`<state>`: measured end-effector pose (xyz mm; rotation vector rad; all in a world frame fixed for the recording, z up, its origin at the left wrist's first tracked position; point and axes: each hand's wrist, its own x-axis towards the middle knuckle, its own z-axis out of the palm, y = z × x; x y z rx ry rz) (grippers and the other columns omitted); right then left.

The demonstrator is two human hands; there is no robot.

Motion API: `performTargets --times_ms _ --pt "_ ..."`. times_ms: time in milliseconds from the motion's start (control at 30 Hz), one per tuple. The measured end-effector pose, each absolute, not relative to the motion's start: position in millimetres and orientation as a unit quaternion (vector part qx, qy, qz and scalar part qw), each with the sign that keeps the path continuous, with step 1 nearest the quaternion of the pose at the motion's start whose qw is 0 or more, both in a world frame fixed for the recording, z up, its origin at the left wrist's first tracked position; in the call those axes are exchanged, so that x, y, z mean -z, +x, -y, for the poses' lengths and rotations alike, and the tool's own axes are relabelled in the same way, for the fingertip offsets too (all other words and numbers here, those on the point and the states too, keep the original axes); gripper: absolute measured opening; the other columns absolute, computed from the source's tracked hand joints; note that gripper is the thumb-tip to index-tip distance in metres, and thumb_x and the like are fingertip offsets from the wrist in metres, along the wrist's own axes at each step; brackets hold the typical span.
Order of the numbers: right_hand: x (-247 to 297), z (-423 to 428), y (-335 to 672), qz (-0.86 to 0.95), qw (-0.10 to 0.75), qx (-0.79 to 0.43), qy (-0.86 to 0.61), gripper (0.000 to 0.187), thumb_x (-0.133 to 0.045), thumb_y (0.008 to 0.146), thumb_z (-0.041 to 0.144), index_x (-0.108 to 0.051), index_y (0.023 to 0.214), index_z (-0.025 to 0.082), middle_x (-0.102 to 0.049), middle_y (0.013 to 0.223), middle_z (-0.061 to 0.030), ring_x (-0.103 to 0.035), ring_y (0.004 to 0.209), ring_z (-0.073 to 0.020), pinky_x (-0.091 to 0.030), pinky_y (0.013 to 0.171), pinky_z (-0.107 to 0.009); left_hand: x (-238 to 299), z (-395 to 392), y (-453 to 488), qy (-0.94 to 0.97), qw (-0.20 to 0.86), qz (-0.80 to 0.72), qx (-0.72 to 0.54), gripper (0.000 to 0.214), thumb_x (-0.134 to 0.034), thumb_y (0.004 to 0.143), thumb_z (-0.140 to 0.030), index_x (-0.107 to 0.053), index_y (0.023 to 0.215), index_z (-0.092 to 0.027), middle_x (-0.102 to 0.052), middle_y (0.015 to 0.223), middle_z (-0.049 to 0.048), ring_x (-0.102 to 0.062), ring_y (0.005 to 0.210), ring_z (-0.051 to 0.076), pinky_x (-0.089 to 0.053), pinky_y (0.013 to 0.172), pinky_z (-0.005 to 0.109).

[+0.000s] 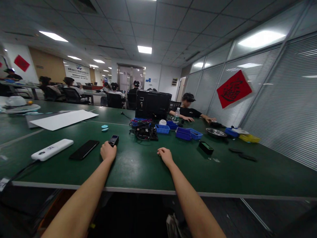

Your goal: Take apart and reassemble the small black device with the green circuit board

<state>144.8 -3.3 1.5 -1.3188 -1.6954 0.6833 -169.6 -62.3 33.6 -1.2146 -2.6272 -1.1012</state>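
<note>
My left hand (108,151) lies on the green table with its fingers closed round a small dark handheld device with a screen (114,139). The device's upper part shows beyond the fingers; its exact kind is not clear. Some way to the right, my right hand (165,156) rests on the tabletop with its fingers curled together, and nothing shows in them. Left of my left hand lies a black phone-like slab (84,150). Farther left is a long white power strip (52,149) with a black cable. Small light-blue pieces (104,128) lie beyond my left hand.
A monitor (153,104) stands behind tangled wires and black electronics (143,132). Blue bins (162,129), a bottle (176,115), a black device with a green screen (206,147) and a metal bowl (216,132) sit to the right. A co-worker (190,111) sits across the table.
</note>
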Motion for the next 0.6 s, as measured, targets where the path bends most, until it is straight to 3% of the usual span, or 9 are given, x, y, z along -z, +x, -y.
performTargets --times_ms 233,600 --pt "-5.6 18.8 137.9 0.752 0.347 -0.154 -0.539 0.021 -0.049 0.07 0.016 -0.067 0.078 0.024 -0.065 0.089 -0.0012 -0.058 0.084 -0.0164 -0.041 0.078 -0.026 -34.1 62.5 -167.2 -0.398 0.023 0.848 0.349 0.049 -0.053 0.071 -0.037 -0.044 0.112 -0.011 -0.054 0.108 0.0176 -0.052 0.1 0.029 -0.039 0.081 0.036" --pt "-6.3 8.3 140.4 0.704 0.373 -0.195 -0.572 0.022 -0.046 0.07 0.017 -0.066 0.077 0.021 -0.067 0.078 -0.0008 -0.059 0.076 -0.0161 -0.042 0.07 -0.025 -27.8 59.3 -69.1 -0.479 0.005 0.811 0.338 0.041 -0.055 0.071 -0.039 -0.045 0.099 -0.012 -0.058 0.099 0.0146 -0.054 0.095 0.026 -0.038 0.079 0.033"
